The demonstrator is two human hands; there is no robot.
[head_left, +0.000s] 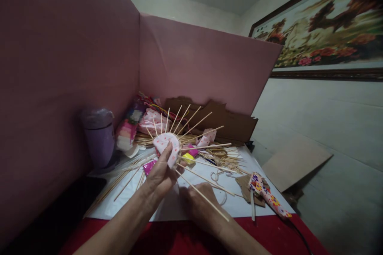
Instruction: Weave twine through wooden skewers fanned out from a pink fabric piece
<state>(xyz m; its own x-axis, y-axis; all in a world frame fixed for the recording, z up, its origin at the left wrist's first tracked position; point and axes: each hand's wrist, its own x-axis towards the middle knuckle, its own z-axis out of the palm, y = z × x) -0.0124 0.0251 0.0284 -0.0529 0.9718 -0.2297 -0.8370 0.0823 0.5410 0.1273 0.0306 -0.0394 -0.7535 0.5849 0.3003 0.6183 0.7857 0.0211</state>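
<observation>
My left hand [160, 175] is closed on a round disc covered in white cloth with pink dots [168, 145], held upright above the table. Thin wooden sticks [191, 121] fan out from the disc like spokes, upward, right and down. My right hand [199, 205] sits lower, just right of the left, its fingers curled near the lower sticks; one long stick [203, 196] crosses over it. What its fingers hold is hidden.
A white sheet [236, 203] covers a red table [269, 235]. On it lie loose sticks [223, 159], cloth scraps [206, 137], a floral cloth strip [269, 195] and brown cardboard [230, 123]. A purple cup [100, 139] stands at left. Pink boards [203, 59] wall the back and left.
</observation>
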